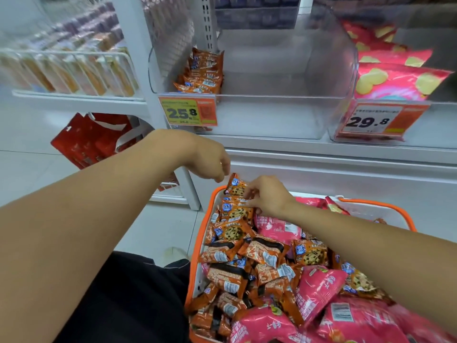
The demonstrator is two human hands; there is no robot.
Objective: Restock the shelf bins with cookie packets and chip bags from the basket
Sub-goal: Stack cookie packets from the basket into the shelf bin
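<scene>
An orange-rimmed basket (197, 253) at lower right is full of orange cookie packets (265, 253) and pink chip bags (319, 288). My right hand (265, 195) reaches over its far left corner and pinches a stack of cookie packets (236, 188). My left hand (210, 158) hovers just above and left of that stack with curled fingers; whether it touches the top packet is unclear. Above, a clear shelf bin (272, 115) holds a few cookie packets (204, 73) at its left side. The clear bin to its right (410, 125) holds pink chip bags (395, 73).
Price tags reading 25.8 (188, 111) and 29.8 (378, 120) hang on the bin fronts. A wire shelf of packaged goods (71, 75) is at left, with red bags (91, 139) below it. White floor lies left of the basket. My dark-clothed leg (128, 298) is beside the basket.
</scene>
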